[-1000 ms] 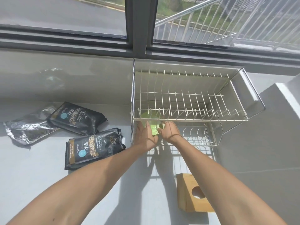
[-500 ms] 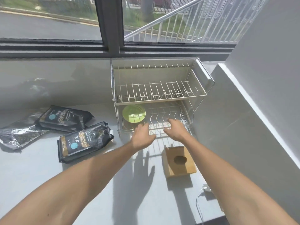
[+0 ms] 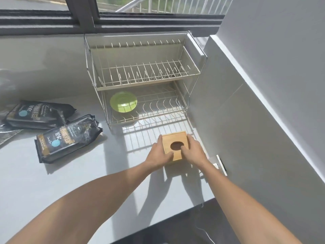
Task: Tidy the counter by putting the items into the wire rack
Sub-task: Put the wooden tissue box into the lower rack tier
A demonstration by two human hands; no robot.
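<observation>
A two-tier wire rack [image 3: 146,80] stands against the window wall. A green bowl [image 3: 123,101] lies in its lower tier, at the left. In front of the rack a square wooden box [image 3: 173,140] with an oval hole in its top sits on the counter. My left hand [image 3: 159,153] grips its left side and my right hand [image 3: 194,150] grips its right side, thumb at the hole. Two black pouches [image 3: 67,137] [image 3: 37,112] lie on the counter to the left.
A silver foil bag [image 3: 7,133] lies at the far left edge. A white wall [image 3: 255,111] closes off the right side. A white plug and cable [image 3: 220,164] sit by the wall, right of the box. The counter's front edge [image 3: 158,224] runs below my arms.
Both hands let go of the green bowl in the lower tier, drew back from the rack and closed on the sides of the wooden box.
</observation>
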